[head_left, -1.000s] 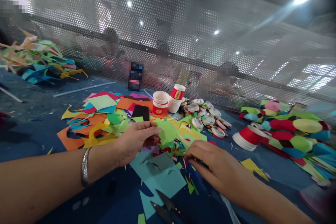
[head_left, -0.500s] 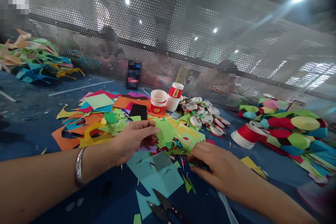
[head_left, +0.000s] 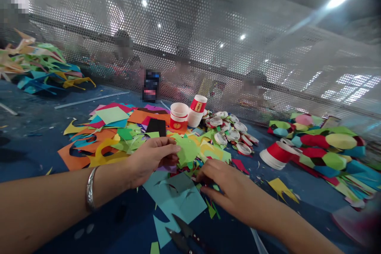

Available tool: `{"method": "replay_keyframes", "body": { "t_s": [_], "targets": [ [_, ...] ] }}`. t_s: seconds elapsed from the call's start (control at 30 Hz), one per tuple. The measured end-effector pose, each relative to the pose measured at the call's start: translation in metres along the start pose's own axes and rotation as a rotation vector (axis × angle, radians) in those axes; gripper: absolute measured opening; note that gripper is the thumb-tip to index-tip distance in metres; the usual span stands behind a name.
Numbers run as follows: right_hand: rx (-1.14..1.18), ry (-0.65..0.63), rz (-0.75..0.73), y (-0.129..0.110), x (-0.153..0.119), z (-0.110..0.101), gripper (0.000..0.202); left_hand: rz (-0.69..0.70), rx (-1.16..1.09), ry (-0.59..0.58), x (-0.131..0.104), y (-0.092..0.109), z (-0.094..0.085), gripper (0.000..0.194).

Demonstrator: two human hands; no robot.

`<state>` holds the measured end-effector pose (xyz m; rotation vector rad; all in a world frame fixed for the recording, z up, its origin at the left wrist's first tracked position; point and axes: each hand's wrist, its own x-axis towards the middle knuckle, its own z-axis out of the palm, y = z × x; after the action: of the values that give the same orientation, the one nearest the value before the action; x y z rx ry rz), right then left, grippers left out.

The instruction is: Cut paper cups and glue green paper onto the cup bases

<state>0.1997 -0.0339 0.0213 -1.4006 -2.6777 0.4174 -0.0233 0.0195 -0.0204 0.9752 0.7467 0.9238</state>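
Note:
My left hand (head_left: 154,156) pinches a light green paper cutout (head_left: 187,151) between thumb and fingers, above the paper pile. My right hand (head_left: 222,180) is over the small colored scraps just right of it, fingers bent, thumb apart from them; I see nothing held there. Below both hands lies a light blue sheet (head_left: 178,196) with curved cuts. A pair of dark scissors (head_left: 186,234) rests at the near edge, blades apart and partly over the blue paper.
Stacked red-and-white paper cups (head_left: 179,121) stand behind the scraps, beside a heap of cut cup bases (head_left: 229,127). Another cup stack (head_left: 278,154) lies tipped at right, near multicolored paper crafts (head_left: 330,143). Cut paper is piled (head_left: 44,67) far left. A perforated screen (head_left: 178,27) rises behind.
My right hand has moved left over the scraps, closer to my left hand. The left hand keeps its pinch on the green paper, nearly still.

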Motion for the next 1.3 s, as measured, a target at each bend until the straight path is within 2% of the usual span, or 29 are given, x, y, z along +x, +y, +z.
{"method": "replay_keyframes", "body": {
  "t_s": [0.3,0.47,0.8,0.9,1.07,1.13,1.3],
  "targets": [
    [0.023,0.003,0.050,0.001,0.001,0.001,0.001,0.002,0.001,0.008,-0.001,0.001,0.001,0.023],
    [0.061,0.001,0.085,-0.003,-0.001,-0.002,0.006,0.002,-0.012,0.026,-0.002,0.003,0.002,0.025],
    [0.378,0.008,0.193,0.003,-0.005,-0.004,0.006,-0.022,-0.031,0.051,-0.002,0.003,0.002,0.021],
    [0.406,0.024,0.209,0.005,-0.006,-0.005,0.008,-0.012,-0.043,0.065,-0.003,0.005,0.004,0.021],
    [0.395,0.044,0.225,0.003,-0.005,-0.005,0.007,0.011,-0.077,0.099,-0.003,0.007,0.004,0.020],
    [0.348,0.091,0.211,0.002,-0.001,-0.004,0.008,0.015,-0.080,0.113,-0.003,0.007,0.003,0.020],
    [0.058,0.241,0.046,0.004,0.014,0.002,0.011,0.013,-0.093,0.109,-0.004,0.009,0.003,0.020]
  ]
}}
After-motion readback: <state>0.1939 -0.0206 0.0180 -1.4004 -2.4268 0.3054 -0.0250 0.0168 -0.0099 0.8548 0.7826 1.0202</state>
